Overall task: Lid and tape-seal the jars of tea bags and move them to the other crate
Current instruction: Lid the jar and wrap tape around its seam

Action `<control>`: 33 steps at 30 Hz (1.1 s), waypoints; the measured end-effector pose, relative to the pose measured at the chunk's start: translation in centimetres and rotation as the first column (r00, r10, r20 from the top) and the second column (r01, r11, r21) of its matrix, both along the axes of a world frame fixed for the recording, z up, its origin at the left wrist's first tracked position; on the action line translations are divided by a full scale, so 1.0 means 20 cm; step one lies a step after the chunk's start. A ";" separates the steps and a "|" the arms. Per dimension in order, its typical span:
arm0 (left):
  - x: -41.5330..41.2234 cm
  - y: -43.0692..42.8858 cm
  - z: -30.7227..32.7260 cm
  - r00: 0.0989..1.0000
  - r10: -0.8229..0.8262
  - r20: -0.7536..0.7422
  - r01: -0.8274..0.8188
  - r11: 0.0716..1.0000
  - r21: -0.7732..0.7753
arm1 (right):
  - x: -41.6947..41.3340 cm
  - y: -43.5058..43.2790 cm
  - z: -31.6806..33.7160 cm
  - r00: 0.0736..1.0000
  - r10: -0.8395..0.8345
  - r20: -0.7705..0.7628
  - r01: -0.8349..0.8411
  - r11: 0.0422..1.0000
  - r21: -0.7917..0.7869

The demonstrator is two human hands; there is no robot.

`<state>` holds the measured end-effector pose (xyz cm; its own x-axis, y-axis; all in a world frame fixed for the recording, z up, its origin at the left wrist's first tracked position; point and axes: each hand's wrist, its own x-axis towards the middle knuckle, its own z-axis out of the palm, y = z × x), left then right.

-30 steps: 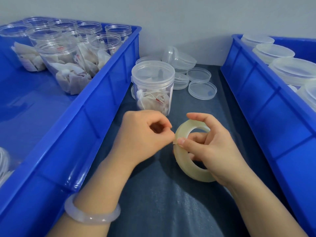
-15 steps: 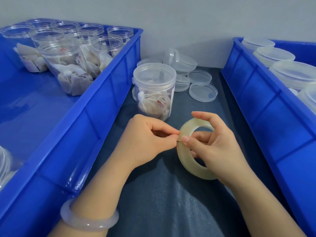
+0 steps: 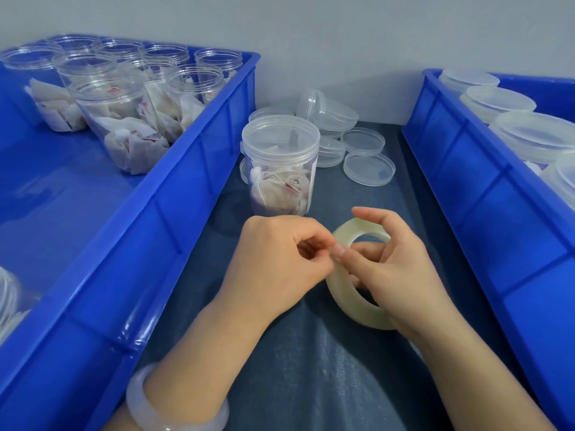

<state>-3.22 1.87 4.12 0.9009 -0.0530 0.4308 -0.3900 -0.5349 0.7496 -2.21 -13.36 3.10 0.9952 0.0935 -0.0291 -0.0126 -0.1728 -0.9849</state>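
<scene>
A clear jar with tea bags inside and a lid on top stands on the dark blue cloth between the two crates. Just in front of it my right hand holds a pale roll of clear tape upright, fingers through its hole and thumb on its outer face. My left hand pinches at the roll's edge beside that thumb. The left blue crate holds several open jars of tea bags. The right blue crate holds several lidded jars.
Several loose clear lids lie on the cloth behind the jar, near the grey wall. A pale bangle sits on my left wrist. The cloth strip between the crates is narrow.
My left hand's fingertips have shifted slightly at the roll's edge, still pinching there. The roll and my right hand have stayed where they were.
</scene>
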 end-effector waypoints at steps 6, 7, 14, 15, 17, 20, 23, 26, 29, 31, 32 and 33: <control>0.02 0.04 0.01 0.998 0.030 -0.047 -0.035 0.992 -0.119 | -0.01 0.02 0.01 1.000 0.017 0.002 -0.017 0.998 0.059; 0.02 0.05 0.01 0.995 -0.016 -0.095 0.000 0.985 -0.172 | 0.00 0.01 0.01 1.000 -0.018 0.011 0.017 0.996 0.088; 0.02 0.03 -0.01 0.949 -0.160 -0.271 0.060 0.937 -0.343 | -0.01 0.00 0.03 0.997 0.078 -0.002 -0.077 0.993 0.093; 0.03 0.05 -0.01 0.951 -0.158 -0.265 0.060 0.938 -0.342 | -0.01 0.01 0.03 0.996 0.087 -0.003 -0.087 0.992 0.089; 0.03 0.06 -0.01 0.945 -0.191 -0.265 0.081 0.923 -0.377 | -0.01 0.02 0.03 0.997 0.076 -0.003 -0.075 0.994 0.084; 0.02 0.05 -0.02 0.960 -0.153 -0.234 0.069 0.940 -0.334 | -0.01 0.04 0.02 1.000 0.012 0.020 -0.013 0.999 0.033; 0.00 0.02 0.00 0.978 -0.109 -0.178 0.061 0.964 -0.258 | -0.02 0.04 0.02 0.999 -0.032 0.022 0.032 0.999 0.009; 0.00 0.01 0.00 0.977 -0.118 -0.175 0.075 0.969 -0.237 | -0.01 0.03 0.01 0.999 -0.052 0.016 0.052 0.999 -0.010; 0.01 0.02 -0.02 0.983 -0.065 -0.170 0.030 0.980 -0.199 | -0.01 0.03 0.01 0.998 -0.053 0.026 0.054 0.998 -0.030; 0.01 0.02 -0.02 0.990 -0.037 -0.135 0.018 0.990 -0.140 | -0.02 0.03 0.01 0.999 -0.045 0.025 0.046 0.997 -0.056; 0.01 0.02 -0.02 0.993 -0.029 -0.117 0.016 0.993 -0.115 | -0.01 0.03 0.01 0.999 -0.041 0.019 0.042 0.997 -0.061; 0.01 0.01 -0.02 0.995 -0.022 -0.101 0.012 0.995 -0.099 | -0.01 0.02 0.01 0.999 -0.038 0.011 0.038 0.998 -0.056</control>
